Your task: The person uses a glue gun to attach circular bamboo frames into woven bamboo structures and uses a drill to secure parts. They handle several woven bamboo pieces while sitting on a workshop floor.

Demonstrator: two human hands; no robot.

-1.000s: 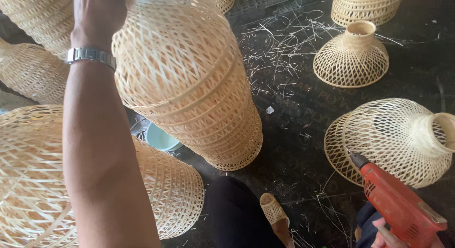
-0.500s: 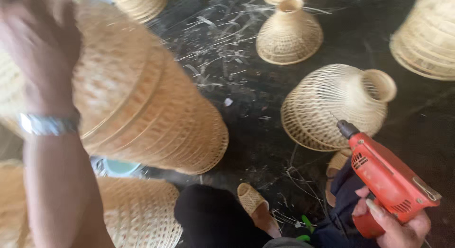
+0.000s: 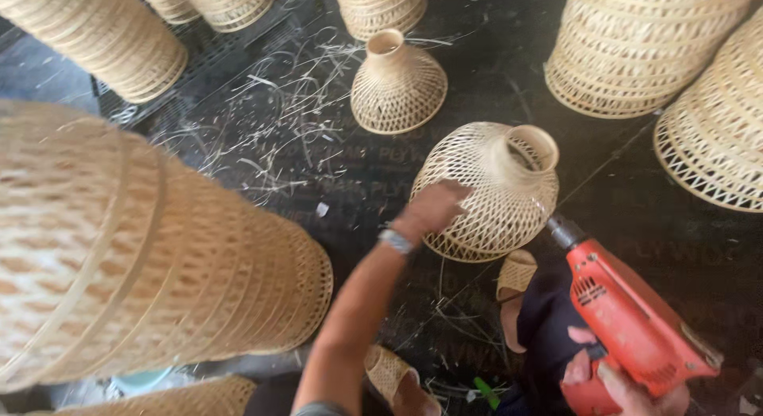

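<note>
A: Status on the woven bamboo lampshade [image 3: 489,195]?

B: It lay on its side on the dark floor mat [image 3: 334,170], mid-mat, neck opening tilted up and to the right. Left hand [image 3: 433,209] was on its lower-left flank, fingers curled against the weave. Touching for sure; whether it had a firm hold I couldn't tell.

A: Right hand?

B: Right hand [image 3: 628,380] was closed round the grip of the red power drill [image 3: 628,321], down at the mat's near-right corner. Chuck pointed up-left, tip just beside the lampshade's lower-right side, not touching.

A: So which step?

B: Looked like picking up or steadying the lampshade ahead of drilling. Judgement only. Next move would need the left hand to get a real grip and turn it so the drill meets the weave squarely.

A: Surroundings?

B: Smaller lampshade [image 3: 397,84] stood upright behind it, apart. Stacked shades [image 3: 159,249] filled the near-left; more stacks along the far and right edges. Loose bamboo slivers [image 3: 262,130] were scattered far-left. Woven sandal [image 3: 515,274] sat just below the lampshade.
</note>
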